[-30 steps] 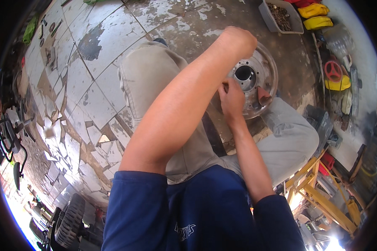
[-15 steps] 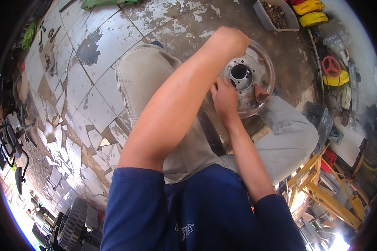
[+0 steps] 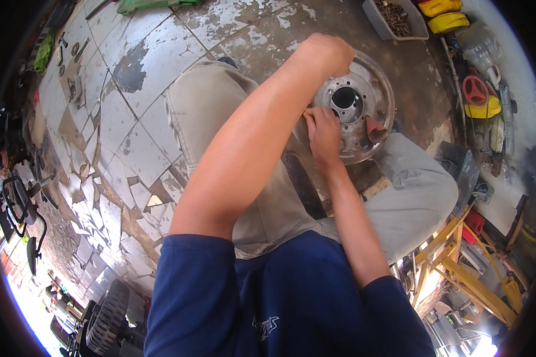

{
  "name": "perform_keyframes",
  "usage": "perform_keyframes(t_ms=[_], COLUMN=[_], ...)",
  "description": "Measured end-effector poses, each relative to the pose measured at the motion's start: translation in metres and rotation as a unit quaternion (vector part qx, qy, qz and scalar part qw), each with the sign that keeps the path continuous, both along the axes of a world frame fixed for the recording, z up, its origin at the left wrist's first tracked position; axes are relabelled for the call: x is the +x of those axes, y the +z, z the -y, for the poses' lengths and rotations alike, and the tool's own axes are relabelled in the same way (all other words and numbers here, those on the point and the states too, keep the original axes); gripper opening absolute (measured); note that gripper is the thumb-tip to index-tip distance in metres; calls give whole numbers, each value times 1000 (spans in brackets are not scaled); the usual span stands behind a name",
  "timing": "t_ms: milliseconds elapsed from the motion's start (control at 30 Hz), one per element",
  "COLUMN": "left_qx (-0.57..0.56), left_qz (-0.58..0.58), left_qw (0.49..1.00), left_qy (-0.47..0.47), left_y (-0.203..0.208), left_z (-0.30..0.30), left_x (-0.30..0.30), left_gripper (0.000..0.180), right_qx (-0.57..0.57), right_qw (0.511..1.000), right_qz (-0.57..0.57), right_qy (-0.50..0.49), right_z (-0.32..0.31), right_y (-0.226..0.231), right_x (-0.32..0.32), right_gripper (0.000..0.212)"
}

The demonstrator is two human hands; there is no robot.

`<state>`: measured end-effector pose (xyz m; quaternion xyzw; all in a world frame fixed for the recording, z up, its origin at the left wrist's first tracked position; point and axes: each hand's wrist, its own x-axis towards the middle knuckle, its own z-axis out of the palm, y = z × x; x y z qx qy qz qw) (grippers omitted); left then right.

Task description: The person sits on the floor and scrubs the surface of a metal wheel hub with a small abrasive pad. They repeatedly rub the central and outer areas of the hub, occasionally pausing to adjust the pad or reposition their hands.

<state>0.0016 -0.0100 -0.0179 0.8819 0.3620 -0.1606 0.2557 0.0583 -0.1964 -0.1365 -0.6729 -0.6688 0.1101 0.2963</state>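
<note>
A worn metal wheel rim [image 3: 372,98], grey with bolt holes around a large dark centre hole, lies between my bent legs. My left hand [image 3: 332,55] is closed at its far left side, knuckles curled; the forearm and back of the hand hide what the fingers hold. Below it, my right hand [image 3: 324,134] rests at the rim's near left part, thumb and fingers pinched together beside the hub. What the pinch holds is too small to make out. A curled reddish-brown piece like sandpaper [image 3: 375,130] sits on the rim's right side.
A grey tub [image 3: 396,21] of small rusty parts stands far right, near yellow bundles [image 3: 448,22] and a red handwheel [image 3: 474,91]. A yellow frame [image 3: 473,291] is at the near right. Broken floor tiles [image 3: 110,229] and a knobbly tyre [image 3: 108,315] lie left.
The view has shifted slightly, so the rim appears a little higher and to the right. My right fingers have moved slightly at the rim; my left hand stays at its far left side.
</note>
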Motion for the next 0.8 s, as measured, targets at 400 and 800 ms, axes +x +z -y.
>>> perform_keyframes(t_ms=[400, 800], left_qx=[27, -3], left_qz=[49, -20], left_qw=[998, 1000], left_qy=[34, 1], left_y=[-19, -7], left_z=[-2, -4], left_x=[5, 8], left_gripper=[34, 47], right_qx=[-320, -141], right_qw=[904, 978], right_qz=[-281, -152], right_qy=[35, -6], right_z=[-30, -1], right_y=[35, 24], right_x=[33, 4], right_gripper=[12, 10])
